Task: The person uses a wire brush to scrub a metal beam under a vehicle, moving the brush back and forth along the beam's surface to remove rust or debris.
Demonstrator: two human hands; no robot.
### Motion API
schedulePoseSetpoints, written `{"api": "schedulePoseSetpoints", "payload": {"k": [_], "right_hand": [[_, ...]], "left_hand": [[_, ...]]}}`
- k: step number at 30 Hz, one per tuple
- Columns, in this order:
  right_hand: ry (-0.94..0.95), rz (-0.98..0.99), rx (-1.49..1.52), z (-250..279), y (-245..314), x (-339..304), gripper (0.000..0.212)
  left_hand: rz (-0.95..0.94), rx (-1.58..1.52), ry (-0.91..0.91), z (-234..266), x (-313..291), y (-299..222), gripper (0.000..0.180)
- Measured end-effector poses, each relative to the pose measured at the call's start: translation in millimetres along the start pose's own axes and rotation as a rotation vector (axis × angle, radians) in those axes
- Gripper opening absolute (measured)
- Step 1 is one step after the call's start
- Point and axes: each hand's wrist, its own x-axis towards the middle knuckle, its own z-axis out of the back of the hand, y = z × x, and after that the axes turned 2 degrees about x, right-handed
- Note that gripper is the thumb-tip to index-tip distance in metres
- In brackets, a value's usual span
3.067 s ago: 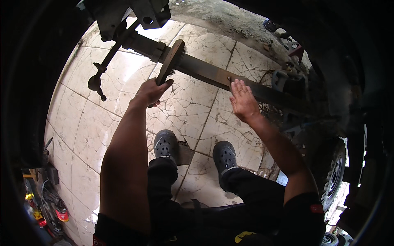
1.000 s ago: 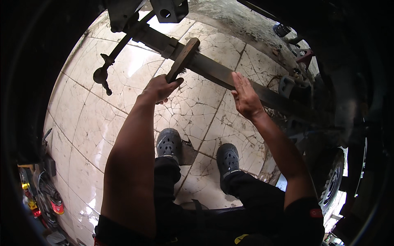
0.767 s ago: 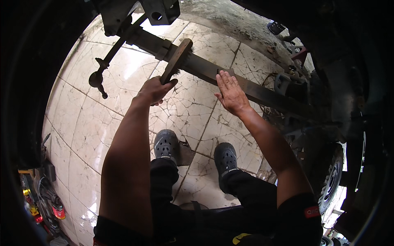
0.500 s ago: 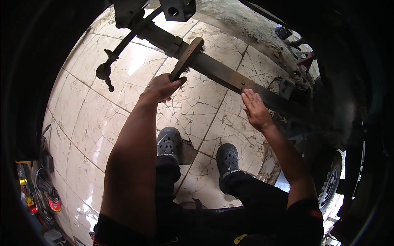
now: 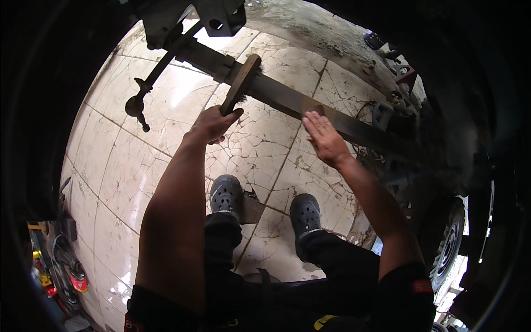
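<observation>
My left hand [image 5: 213, 123] is closed around the lower end of a wooden-backed brush [image 5: 242, 83] with dark bristles. The brush lies across a long dark metal beam [image 5: 279, 95], its bristles facing right against the beam's surface. Further right along the same beam, my right hand [image 5: 325, 138] rests with fingers stretched out flat and together, the fingertips on the beam near a brownish patch. Nothing is held in the right hand.
A rod with a ball-shaped end [image 5: 134, 106] hangs left of the beam. Dark brackets [image 5: 217, 22] stand at the top. A wheel with a tyre [image 5: 449, 243] is at the right. Tools and a red can [image 5: 79, 281] lie lower left. Cracked tiles [image 5: 149, 160] cover the floor.
My right hand has slid left along the beam, over the spot where a small bolt or hole showed. The brush and left hand have shifted slightly left in the picture, along with the view.
</observation>
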Motion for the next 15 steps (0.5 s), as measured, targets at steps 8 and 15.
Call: {"api": "schedulePoseSetpoints", "payload": {"k": [8,15], "right_hand": [[-0.016,-0.053,-0.056,-6,-2,-19,0.053],[0.019,-0.043,0.042,-7,-1,-8,0.052]], "left_hand": [[-0.018,0.031,0.016,-4,5,-8,0.059],[-0.005,0.000,0.001,1,1,-3,0.061]]}}
